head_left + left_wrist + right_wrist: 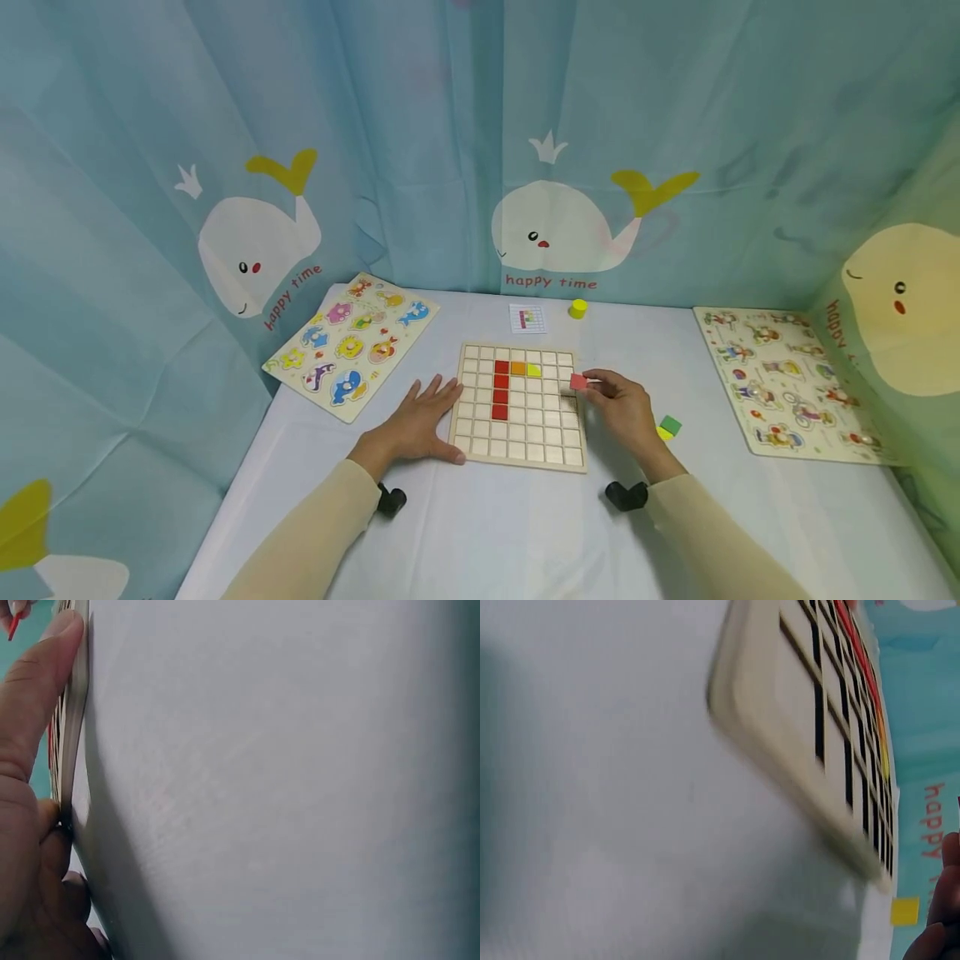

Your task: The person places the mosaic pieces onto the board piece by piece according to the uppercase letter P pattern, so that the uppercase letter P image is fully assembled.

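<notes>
A wooden grid board [517, 458] lies on the table with red square tiles [500, 396] in one column. An orange tile [518, 368] and a yellow piece [533, 370] continue to the right of the top red one. Fingers spread, my left hand [416, 423] rests at the board's left edge, its thumb by the near corner. My right hand [622, 408] pinches a red square tile [578, 382] over the board's right edge. In the left wrist view the left thumb [45, 682] lies along the board's side. Most of the right hand is outside the right wrist view.
Behind the board lie a small pattern card [528, 318] and a yellow cylinder [578, 309]. A green tile [671, 426] and a yellow piece [663, 434] are right of my right hand. Picture puzzle boards lie left [352, 346] and right [787, 383].
</notes>
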Motion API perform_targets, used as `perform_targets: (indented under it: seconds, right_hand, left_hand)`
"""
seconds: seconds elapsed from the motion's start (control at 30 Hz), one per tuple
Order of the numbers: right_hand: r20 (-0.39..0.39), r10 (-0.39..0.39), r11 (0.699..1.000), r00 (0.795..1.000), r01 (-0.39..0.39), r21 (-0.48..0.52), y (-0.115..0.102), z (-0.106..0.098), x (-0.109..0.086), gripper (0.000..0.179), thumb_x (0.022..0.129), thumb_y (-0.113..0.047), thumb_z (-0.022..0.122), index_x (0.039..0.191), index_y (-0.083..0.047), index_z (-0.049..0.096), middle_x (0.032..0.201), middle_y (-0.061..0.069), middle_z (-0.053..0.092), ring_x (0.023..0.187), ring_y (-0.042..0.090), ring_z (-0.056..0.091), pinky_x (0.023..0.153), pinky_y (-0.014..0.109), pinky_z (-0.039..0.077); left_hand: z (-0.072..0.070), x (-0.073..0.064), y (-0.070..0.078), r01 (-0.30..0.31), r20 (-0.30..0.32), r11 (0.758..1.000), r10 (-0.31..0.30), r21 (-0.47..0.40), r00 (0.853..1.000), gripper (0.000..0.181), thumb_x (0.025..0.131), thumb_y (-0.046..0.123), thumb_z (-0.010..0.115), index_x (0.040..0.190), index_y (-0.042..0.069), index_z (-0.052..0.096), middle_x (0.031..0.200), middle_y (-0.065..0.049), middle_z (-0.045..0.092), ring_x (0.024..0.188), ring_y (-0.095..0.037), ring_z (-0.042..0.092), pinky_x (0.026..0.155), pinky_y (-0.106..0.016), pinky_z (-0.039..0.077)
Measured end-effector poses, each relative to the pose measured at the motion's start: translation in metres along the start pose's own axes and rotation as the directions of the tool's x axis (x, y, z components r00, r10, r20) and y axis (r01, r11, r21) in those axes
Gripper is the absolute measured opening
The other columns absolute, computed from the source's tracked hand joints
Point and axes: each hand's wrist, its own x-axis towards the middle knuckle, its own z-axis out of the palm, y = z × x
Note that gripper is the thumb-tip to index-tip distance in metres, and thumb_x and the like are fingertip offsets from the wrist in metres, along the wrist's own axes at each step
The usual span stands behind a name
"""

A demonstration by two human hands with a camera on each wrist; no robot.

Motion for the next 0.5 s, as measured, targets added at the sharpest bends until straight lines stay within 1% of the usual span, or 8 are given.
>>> perform_targets:
  seconds: [0.17,0.33,0.5]
  right_hand:
    - [0.037,0.001,0.997,0.999,-0.004,0.071,-0.012,0.011,-0.006,0.031,0.099,-0.005,0.071,0.130,-0.004,0.072,0.108,0.019,0.076,0.089,0.021,0.067,0.063,0.016,0.050]
    - [0.067,-0.025,0.995,0.997,0.018,0.095,-0.021,0.024,-0.012,0.030,0.099,-0.005,0.070,0.129,-0.005,0.072,0.106,0.017,0.077,0.088,0.017,0.067,0.064,0.017,0.051]
    - [0.091,-0.062,0.990,0.994,0.050,0.131,-0.028,0.038,-0.017,0.029,0.098,-0.002,0.072,0.126,-0.005,0.074,0.106,0.017,0.078,0.093,0.021,0.072,0.066,0.017,0.053]
  left_hand:
    - [-0.001,0.004,0.000,0.012,0.007,1.000,-0.012,-0.008,1.000,0.125,0.074,0.064,0.088,0.170,0.016,0.023,0.178,0.001,0.017,0.166,-0.025,0.002,0.136,-0.050,-0.005]
    - [-0.001,0.008,-0.001,-0.002,-0.001,0.999,0.002,-0.035,1.000,0.126,0.073,0.064,0.089,0.170,0.016,0.023,0.178,0.001,0.016,0.166,-0.024,0.001,0.135,-0.049,-0.007]
    - [-0.002,0.009,-0.004,-0.005,0.012,0.998,0.006,-0.065,1.000,0.124,0.075,0.062,0.088,0.170,0.019,0.023,0.178,0.003,0.015,0.166,-0.022,-0.001,0.135,-0.047,-0.009]
